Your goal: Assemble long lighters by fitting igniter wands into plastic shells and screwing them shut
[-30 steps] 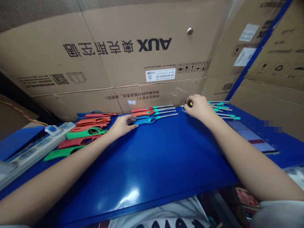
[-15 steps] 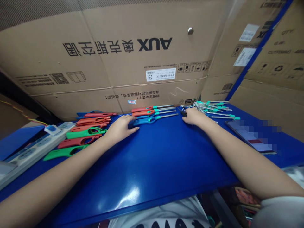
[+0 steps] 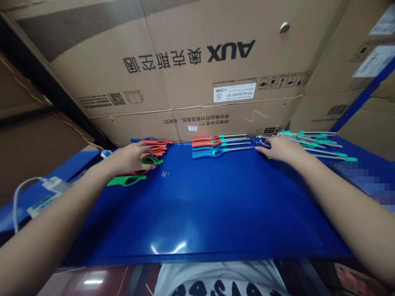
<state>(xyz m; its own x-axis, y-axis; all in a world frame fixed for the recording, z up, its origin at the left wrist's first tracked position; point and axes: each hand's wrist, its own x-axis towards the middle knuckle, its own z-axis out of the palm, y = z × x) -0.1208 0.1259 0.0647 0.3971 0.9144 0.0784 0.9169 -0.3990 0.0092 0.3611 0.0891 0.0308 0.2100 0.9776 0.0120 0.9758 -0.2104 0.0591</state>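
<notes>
My left hand (image 3: 126,160) is at the left group of lighter handles, its thumb and fingers closed around a green lighter handle (image 3: 151,160). Another green handle (image 3: 126,181) lies in front of it, and red and orange handles (image 3: 156,148) lie behind, partly covered. My right hand (image 3: 277,149) rests at the far right of the table, closed on a dark slim tool (image 3: 261,142) whose kind is mostly hidden by the fingers. Between the hands lie three long-nosed lighters: one red (image 3: 205,139), one orange (image 3: 206,144) and one blue (image 3: 206,153), with metal rods pointing right.
A heap of metal lighter rods with teal ends (image 3: 321,142) lies beyond my right hand. A large cardboard sheet (image 3: 185,90) walls the back of the blue table (image 3: 197,205). At left are a power strip (image 3: 40,205) and white plug (image 3: 57,185); a blurred flat device (image 3: 354,176) lies right.
My left hand has moved left from the blue lighter to the loose handles, leaving that lighter beside the other two. My right hand stays near the rods. The camera view has shifted left.
</notes>
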